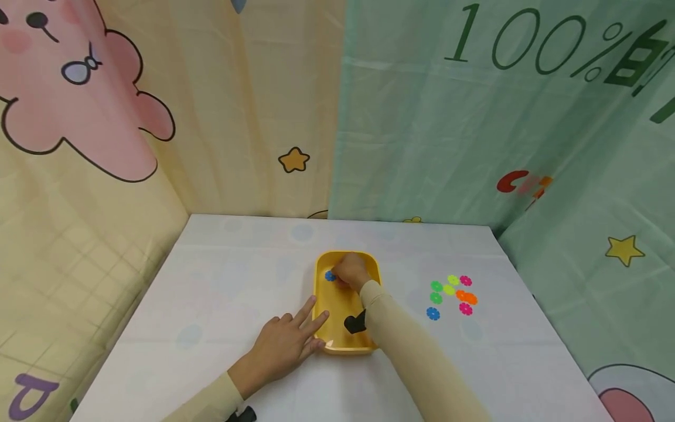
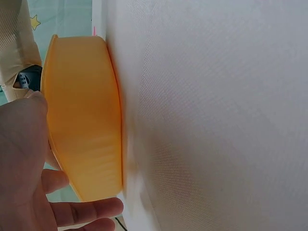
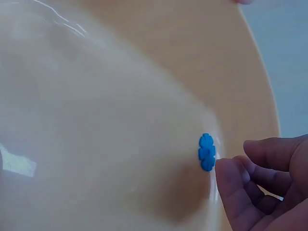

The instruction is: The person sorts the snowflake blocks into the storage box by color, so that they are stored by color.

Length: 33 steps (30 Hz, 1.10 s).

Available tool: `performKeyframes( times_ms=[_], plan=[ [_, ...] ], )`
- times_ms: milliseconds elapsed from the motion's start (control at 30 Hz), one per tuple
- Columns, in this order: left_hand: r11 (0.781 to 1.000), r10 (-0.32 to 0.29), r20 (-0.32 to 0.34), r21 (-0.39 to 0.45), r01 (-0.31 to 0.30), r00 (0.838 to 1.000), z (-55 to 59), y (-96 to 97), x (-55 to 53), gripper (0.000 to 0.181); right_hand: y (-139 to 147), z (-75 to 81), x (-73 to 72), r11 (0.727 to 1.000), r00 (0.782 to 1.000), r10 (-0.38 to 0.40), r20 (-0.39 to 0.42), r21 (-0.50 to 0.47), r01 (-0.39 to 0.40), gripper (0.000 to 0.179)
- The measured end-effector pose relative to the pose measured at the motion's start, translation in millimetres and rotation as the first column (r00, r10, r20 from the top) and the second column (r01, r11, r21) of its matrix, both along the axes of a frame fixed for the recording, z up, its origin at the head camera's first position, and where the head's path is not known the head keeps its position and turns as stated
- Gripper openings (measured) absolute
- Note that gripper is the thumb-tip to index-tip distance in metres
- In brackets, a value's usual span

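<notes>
A yellow tray (image 1: 337, 305) sits on the table, with a black heart shape (image 1: 354, 323) near its front end. My left hand (image 1: 285, 343) rests at its left rim, fingers spread and fairly straight; in the left wrist view the hand lies along the outer wall. Over the tray's far end reaches my right hand (image 1: 352, 269). A blue notched flower-shaped disc (image 3: 207, 152) lies inside by the tray wall. Right beside it is a fingertip of the right hand (image 3: 262, 185), whose thumb and index finger stand apart and the other fingers curl loosely.
Right of the tray, several flower-shaped discs lie together on the white table (image 1: 237, 281): green (image 1: 436, 286), yellow (image 1: 449, 289), orange (image 1: 469, 299), pink (image 1: 466, 309) and one blue disc (image 1: 433, 313). Printed curtains (image 1: 253, 105) hang behind and at both sides.
</notes>
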State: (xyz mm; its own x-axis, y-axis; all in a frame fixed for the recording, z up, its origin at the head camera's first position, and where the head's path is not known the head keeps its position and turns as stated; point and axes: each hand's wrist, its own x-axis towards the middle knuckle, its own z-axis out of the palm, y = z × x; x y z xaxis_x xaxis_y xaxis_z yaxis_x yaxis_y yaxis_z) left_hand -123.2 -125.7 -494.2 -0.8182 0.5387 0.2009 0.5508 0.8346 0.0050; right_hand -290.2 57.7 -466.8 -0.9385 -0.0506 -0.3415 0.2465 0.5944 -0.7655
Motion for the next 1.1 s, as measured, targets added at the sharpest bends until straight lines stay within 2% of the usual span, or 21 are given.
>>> performKeyframes(
  times_ms=[100, 200, 400, 600, 700, 833, 933, 1100],
  plan=[
    [1.0, -0.001, -0.008, 0.002, 0.001, 1.0, -1.0, 0.2, 0.4, 0.059, 5, 6.1, 3.4, 0.997, 0.995, 0.075, -0.063, -0.012, -0.076, 0.019],
    [1.0, -0.004, -0.005, 0.006, 0.004, 1.0, -1.4, -0.2, 1.0, 0.058, 12, 15.4, 6.7, 0.992, 0.988, 0.107, -0.11, -0.052, -0.113, 0.021],
    [1.0, -0.01, -0.018, 0.016, 0.011, 1.0, -2.5, 1.1, 0.5, 0.057, 36, 33.8, 11.5, 0.987, 0.988, 0.07, -0.135, -0.138, -0.089, 0.022],
    [1.0, -0.009, -0.022, 0.026, 0.009, 1.0, -0.3, 1.8, 1.1, 0.058, 82, 43.1, 20.0, 0.99, 0.99, 0.021, -0.138, -0.133, -0.04, 0.024],
    [1.0, -0.008, -0.056, 0.019, 0.009, 0.998, -1.5, 1.7, 1.5, 0.058, 111, 42.8, 25.4, 0.995, 0.993, -0.003, -0.119, -0.102, -0.009, 0.025],
    [1.0, -0.009, -0.089, 0.004, 0.01, 0.996, -3.7, 1.3, 1.4, 0.058, 151, 34.6, 32.9, 0.997, 0.994, -0.059, -0.088, -0.055, 0.054, 0.027],
    [1.0, -0.01, -0.067, 0.011, 0.011, 0.998, -4.6, 1.1, 1.5, 0.058, 178, 23.5, 40.8, 0.995, 0.993, -0.1, -0.063, -0.03, 0.098, 0.03],
    [1.0, -0.007, -0.046, 0.023, 0.008, 0.999, -4.3, 0.2, 1.6, 0.059, 217, 5.7, 58.0, 0.994, 0.993, -0.107, -0.057, 0.008, 0.108, 0.032]
  ],
)
